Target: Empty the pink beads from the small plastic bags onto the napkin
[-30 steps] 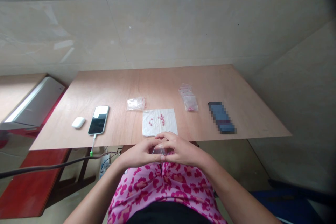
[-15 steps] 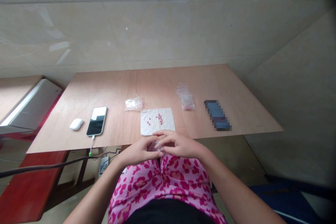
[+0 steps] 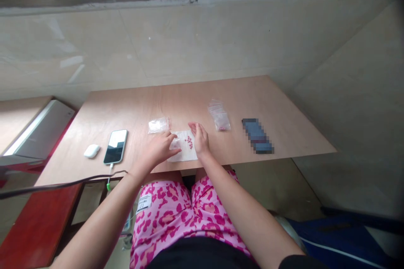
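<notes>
My left hand (image 3: 159, 148) is closed on a small clear plastic bag (image 3: 175, 144), held over the left part of a white paper napkin (image 3: 183, 158). Small red beads (image 3: 190, 142) lie in a loose cluster on the napkin, between my two hands. On their right side my right hand (image 3: 200, 138) rests on edge with its fingers stretched out, holding nothing. Just behind my left hand is a packet of clear bags (image 3: 158, 125). Farther right sits a stack of small zip bags (image 3: 219, 116), the front one with some red beads inside.
A white phone (image 3: 115, 147) with a charging cable (image 3: 111, 170) and a white earbud case (image 3: 91, 151) lie on the left of the wooden table (image 3: 252, 92). A dark, pixelated phone (image 3: 258, 135) lies at the right. A dark cord (image 3: 63, 187) crosses the lower left.
Both hands have moved from above my lap, at the table's front edge, forward onto the napkin. They have come apart; the clear bag stays with the left, and the right has opened beside the beads.
</notes>
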Tool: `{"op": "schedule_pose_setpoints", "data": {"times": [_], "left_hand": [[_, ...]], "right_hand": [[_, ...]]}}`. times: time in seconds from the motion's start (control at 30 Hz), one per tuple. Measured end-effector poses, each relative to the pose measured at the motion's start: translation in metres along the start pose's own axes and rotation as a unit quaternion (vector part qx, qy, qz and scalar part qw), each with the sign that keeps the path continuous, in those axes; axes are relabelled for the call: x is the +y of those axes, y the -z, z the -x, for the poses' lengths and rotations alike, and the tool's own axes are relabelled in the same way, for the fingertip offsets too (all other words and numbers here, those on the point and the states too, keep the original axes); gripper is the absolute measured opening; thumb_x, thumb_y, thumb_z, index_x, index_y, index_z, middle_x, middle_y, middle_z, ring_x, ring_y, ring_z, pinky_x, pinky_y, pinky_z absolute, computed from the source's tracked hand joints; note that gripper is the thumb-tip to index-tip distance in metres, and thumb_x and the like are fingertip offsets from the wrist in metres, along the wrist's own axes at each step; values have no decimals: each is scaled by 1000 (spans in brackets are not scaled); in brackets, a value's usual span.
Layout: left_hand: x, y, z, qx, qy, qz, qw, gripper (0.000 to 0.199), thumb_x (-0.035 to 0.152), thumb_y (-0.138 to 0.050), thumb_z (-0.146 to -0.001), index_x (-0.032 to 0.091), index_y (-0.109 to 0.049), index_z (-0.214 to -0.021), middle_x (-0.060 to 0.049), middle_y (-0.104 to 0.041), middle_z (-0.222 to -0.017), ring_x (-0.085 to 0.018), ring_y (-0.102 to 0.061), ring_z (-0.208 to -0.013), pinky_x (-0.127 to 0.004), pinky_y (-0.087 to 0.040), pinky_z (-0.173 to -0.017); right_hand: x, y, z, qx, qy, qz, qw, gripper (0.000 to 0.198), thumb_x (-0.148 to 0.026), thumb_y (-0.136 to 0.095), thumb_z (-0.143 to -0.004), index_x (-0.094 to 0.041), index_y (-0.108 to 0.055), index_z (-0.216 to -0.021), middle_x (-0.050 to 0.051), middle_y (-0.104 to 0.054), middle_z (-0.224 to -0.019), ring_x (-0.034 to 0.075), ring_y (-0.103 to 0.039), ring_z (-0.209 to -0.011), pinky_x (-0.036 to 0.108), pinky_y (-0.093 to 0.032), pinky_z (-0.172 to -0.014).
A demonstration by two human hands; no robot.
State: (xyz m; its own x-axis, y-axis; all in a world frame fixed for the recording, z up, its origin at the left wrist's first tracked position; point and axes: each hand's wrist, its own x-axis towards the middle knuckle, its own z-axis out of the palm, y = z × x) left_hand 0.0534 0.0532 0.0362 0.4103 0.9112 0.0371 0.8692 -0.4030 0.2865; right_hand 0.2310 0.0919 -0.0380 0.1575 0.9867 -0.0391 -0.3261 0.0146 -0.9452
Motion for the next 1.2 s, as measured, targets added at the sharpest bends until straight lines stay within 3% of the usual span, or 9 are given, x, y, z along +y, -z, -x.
{"op": "schedule_pose_setpoints", "data": {"times": [0.27,0.5,0.63,0.73,0.8,0.9,1.03,1.1,1.2], "left_hand": [[10,4,-14,-44,-32,-113,992,36,41,-76,-89,15,-71,-114,-14,-71,-107,-32,-66,-100,-40,-50,-84],[20,8,-21,-46,-29,-132,990,32,37,-76,-88,14,-71,-111,-16,-68,-109,-34,-64,-104,-44,-48,-91],[19,13,-21,-23,-19,-75,997,31,35,-77,-87,17,-71,-112,-15,-68,-113,-36,-62,-110,-49,-47,-97],[15,23,-17,26,19,54,998,39,41,-74,-89,20,-69,-121,-14,-68,-119,-35,-63,-112,-51,-48,-100],[9,30,-12,52,61,179,981,40,47,-67,-94,21,-68,-124,-13,-69,-122,-33,-64,-113,-49,-50,-100],[-12,36,-8,83,122,361,921,39,48,-55,-101,21,-68,-125,-12,-71,-126,-30,-65,-118,-47,-50,-104],[-57,39,-14,147,182,471,850,49,44,-47,-101,13,-59,-136,-16,-72,-123,-29,-66,-117,-49,-48,-107],[-76,40,-20,179,190,436,861,52,42,-43,-100,11,-55,-140,-17,-70,-124,-30,-64,-118,-51,-47,-108],[-90,36,-27,197,164,267,929,51,40,-42,-101,14,-53,-143,-18,-62,-135,-32,-57,-129,-54,-40,-114]], "right_hand": [[25,-1,9,22,61,49,997,54,-58,-37,-104,-18,-70,-118,13,-72,-128,25,-65,-125,45,-46,-113],[22,1,11,4,44,105,993,61,-62,-31,-104,-18,-68,-127,13,-70,-132,26,-62,-128,44,-46,-112],[15,2,13,-11,22,136,990,65,-64,-28,-104,-19,-65,-131,13,-68,-135,25,-60,-131,41,-46,-112],[11,3,13,-19,4,132,991,64,-65,-29,-103,-19,-65,-132,13,-69,-135,25,-58,-133,42,-45,-112],[9,3,14,-22,3,129,991,65,-65,-29,-103,-19,-65,-131,13,-69,-133,25,-58,-134,41,-45,-113],[9,2,14,-17,31,139,990,66,-67,-28,-103,-19,-67,-127,12,-70,-132,24,-59,-132,39,-46,-112],[8,2,14,-15,33,144,989,65,-67,-28,-102,-20,-67,-124,12,-69,-132,24,-60,-130,39,-46,-111],[7,3,14,-17,21,138,990,64,-66,-29,-102,-20,-67,-124,12,-69,-132,24,-60,-130,40,-45,-112],[5,3,15,-10,27,132,991,61,-64,-31,-103,-20,-68,-120,11,-70,-130,24,-61,-128,39,-44,-113]]}}
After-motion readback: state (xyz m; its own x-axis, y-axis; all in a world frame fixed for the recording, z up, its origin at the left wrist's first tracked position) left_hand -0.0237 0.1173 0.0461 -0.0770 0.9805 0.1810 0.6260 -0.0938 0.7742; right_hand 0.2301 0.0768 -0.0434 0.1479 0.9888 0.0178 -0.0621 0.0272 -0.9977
